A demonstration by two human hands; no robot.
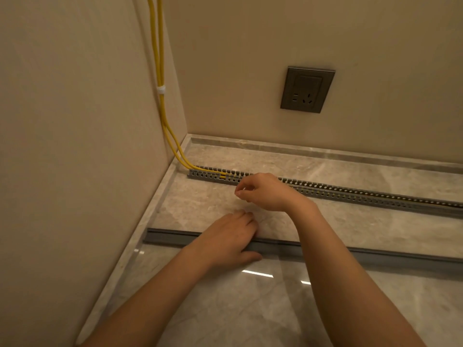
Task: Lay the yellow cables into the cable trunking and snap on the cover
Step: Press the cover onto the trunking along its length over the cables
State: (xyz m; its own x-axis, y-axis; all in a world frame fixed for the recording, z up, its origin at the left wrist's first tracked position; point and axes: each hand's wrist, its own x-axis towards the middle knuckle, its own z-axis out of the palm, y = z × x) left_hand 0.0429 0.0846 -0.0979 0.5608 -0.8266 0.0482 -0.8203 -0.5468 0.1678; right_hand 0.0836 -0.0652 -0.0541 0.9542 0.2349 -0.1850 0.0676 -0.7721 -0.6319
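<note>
I observe two yellow cables [160, 106] running down the left wall, bound by a white tie [161, 90], and entering the left end of the grey slotted cable trunking [350, 194], which lies on the marble floor [213, 196] parallel to the back wall. The cables sit inside the trunking at its left end; further right I cannot tell. The right hand [263, 191] is at the trunking, fingers curled and pinched together; I cannot tell whether its grip holds anything. The cover [170, 239], a flat grey strip, lies on the floor nearer me, apart from the trunking. The left hand [230, 241] rests flat across it, grip spread, fingers extended. A grey wall socket [307, 90] sits above.
</note>
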